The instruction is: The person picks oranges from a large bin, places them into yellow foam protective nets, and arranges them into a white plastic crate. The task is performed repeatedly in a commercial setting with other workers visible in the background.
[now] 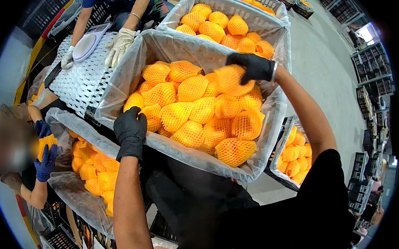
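Observation:
A large crate lined with translucent plastic (200, 160) stands before me, full of fruits in yellow-orange foam net sleeves (186, 125). My right hand (253, 67), in a black glove, grips one netted fruit (232, 80) above the pile at the crate's back right; both are slightly blurred. My left hand (131, 131), also black-gloved, rests at the crate's near left rim, its fingertips beside a netted fruit (151, 117). Whether that hand grips the rim, the liner or the fruit, I cannot tell.
Behind stands another lined crate (281, 26); more flank mine at left (84, 125) and right (270, 161). A white-gloved co-worker (121, 46) sits by a scale (84, 46) on white netting. Another, blue-gloved (46, 162), holds a netted fruit at far left.

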`<state>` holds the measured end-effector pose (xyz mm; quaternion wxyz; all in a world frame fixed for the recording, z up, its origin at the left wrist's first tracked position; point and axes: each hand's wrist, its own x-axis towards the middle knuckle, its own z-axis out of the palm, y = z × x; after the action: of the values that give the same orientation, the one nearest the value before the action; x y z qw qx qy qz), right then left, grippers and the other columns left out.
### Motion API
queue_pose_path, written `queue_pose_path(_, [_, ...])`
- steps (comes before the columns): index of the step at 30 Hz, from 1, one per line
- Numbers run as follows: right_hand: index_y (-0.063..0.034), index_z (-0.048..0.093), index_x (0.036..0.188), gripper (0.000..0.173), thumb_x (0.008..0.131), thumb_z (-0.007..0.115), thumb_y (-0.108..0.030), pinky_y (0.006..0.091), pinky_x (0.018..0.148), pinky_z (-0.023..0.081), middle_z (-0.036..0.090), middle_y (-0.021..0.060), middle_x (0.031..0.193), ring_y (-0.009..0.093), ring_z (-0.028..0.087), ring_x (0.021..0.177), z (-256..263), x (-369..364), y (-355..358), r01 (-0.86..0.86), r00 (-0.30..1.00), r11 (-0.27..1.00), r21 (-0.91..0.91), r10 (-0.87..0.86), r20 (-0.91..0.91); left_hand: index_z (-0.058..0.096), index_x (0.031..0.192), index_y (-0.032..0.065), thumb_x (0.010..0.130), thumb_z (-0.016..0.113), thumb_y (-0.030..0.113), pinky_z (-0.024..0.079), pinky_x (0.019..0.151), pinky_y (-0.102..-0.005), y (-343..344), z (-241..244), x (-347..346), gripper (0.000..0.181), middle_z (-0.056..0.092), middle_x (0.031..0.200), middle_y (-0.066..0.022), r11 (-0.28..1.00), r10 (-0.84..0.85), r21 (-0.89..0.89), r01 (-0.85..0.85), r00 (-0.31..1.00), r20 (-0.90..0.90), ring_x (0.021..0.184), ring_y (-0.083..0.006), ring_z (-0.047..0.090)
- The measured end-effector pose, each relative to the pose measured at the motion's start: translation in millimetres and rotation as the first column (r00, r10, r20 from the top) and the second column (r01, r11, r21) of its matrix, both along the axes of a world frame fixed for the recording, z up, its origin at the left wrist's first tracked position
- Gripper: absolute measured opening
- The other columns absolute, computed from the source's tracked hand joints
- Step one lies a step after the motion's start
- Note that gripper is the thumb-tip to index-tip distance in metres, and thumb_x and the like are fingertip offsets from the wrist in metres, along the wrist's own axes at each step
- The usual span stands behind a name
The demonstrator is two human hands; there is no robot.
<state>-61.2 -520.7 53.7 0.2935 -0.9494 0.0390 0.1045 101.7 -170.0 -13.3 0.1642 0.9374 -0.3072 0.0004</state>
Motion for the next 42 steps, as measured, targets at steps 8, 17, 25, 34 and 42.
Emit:
queue_pose_path(8, [-0.0197,0.066,0.104,0.045,0.064,0.055,0.0,0.0356,0.085,0.045,0.061,0.0096,0.107,0.028,0.057,0.099,-53.5,-54.1,-9.3,-0.291,0.947,0.84,-0.458,0.186,-0.262,0.068,0.09,0.0071,0.074,0.059,0.023,0.049,0.072,-0.0371,-5.0,-0.3,-0.5,0.024,0.066,0.083,-0.0134,1.0,-0.014,0.007,0.014,1.0,0.005,0.078,-0.0298,0.063])
queue_pose_path(17, [-0.0131,0.052,0.123,0.066,0.06,0.07,-0.02,0.0449,0.097,0.034,0.052,0.0143,0.119,0.036,0.045,0.113,-28.9,-64.4,14.0,-0.166,0.968,0.893,-0.419,0.065,-0.244,0.068,0.091,0.007,0.073,0.06,0.022,0.049,0.072,-0.0371,-0.4,-1.2,-0.3,0.024,0.066,0.083,-0.0128,0.999,0.022,0.027,-0.022,1.0,-0.004,0.079,-0.0291,0.063])
queue_pose_path(25, [-0.0157,0.058,0.111,0.043,0.069,0.066,-0.023,0.05,0.099,0.031,0.047,0.008,0.123,0.033,0.038,0.122,-38.6,-80.6,26.8,-0.324,0.941,0.79,-0.521,0.21,-0.266,0.068,0.09,0.0069,0.073,0.06,0.022,0.049,0.072,-0.0377,1.6,-5.6,1.2,0.024,0.066,0.084,-0.0141,1.0,-0.008,-0.019,0.008,1.0,-0.013,0.079,-0.0302,0.063])
queue_pose_path(34, [-0.0148,0.048,0.124,0.065,0.062,0.068,-0.01,0.0529,0.107,0.018,0.032,0.0116,0.139,0.038,0.019,0.133,-27.8,-90.0,28.7,-0.32,0.929,0.823,-0.469,0.177,-0.325,0.068,0.091,0.0092,0.074,0.06,0.022,0.049,0.072,-0.0387,1.1,-4.9,2.7,0.023,0.066,0.083,-0.014,1.0,0.004,-0.003,-0.004,1.0,-0.002,0.078,-0.0307,0.063])
queue_pose_path(42, [-0.0087,0.038,0.134,0.074,0.074,0.063,-0.045,0.0485,0.107,0.018,0.035,0.0206,0.137,0.04,0.025,0.13,-10.7,-86.3,52.1,-0.037,0.987,0.959,-0.283,-0.01,-0.163,0.065,0.082,0.0068,0.071,0.057,0.022,0.047,0.071,-0.0444,5.7,-7.6,1.5,0.021,0.062,0.076,-0.0185,0.986,-0.012,-0.163,0.026,0.996,0.089,0.076,-0.0335,0.06])
